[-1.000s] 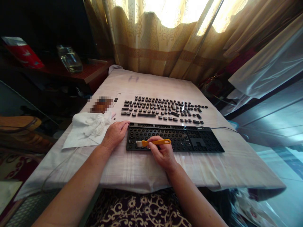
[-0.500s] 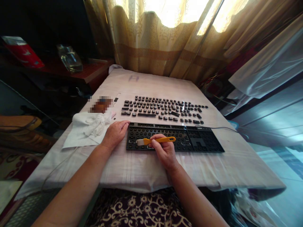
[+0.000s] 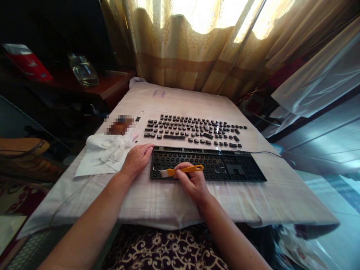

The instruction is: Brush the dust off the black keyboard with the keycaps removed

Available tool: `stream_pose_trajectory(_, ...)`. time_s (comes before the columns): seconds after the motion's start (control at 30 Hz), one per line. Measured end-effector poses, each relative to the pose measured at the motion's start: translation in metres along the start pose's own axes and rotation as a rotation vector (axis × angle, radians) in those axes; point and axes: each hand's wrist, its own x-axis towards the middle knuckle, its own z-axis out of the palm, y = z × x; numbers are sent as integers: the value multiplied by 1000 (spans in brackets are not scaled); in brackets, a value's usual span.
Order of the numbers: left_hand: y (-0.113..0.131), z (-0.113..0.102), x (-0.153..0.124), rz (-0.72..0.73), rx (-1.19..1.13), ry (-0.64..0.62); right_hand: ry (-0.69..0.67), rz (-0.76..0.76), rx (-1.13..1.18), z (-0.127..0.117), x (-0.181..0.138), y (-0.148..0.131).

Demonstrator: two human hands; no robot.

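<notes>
A black keyboard base [image 3: 225,165] with its keycaps taken off lies on the cloth-covered table [image 3: 174,198]. My right hand [image 3: 192,182] is closed on a small orange-handled brush [image 3: 182,170]. Its pale bristles rest on the lower left part of the base. My left hand [image 3: 137,159] lies flat against the base's left end, fingers together and stretched. Several loose black keycaps [image 3: 194,129] are laid out in rows just beyond the base.
A crumpled white tissue [image 3: 104,153] lies to the left of my left hand, with a blurred-out item [image 3: 119,125] behind it. A thin cable [image 3: 261,152] runs from the base to the right. Curtains [image 3: 197,45] hang behind the table; a wooden shelf [image 3: 92,84] stands at the left.
The brush swept slightly right and up, then came back left and down to the lower left of the base. My left hand has stayed still.
</notes>
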Motion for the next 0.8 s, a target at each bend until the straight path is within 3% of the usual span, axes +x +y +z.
stream_pose_trajectory(0.27,2,-2,-1,1,-11,8,199,69,-1,-17,-4,10)
stream_pose_trajectory(0.8,1,-1,-1,4,-26,11,109,-90,-227,-17,-11,-1)
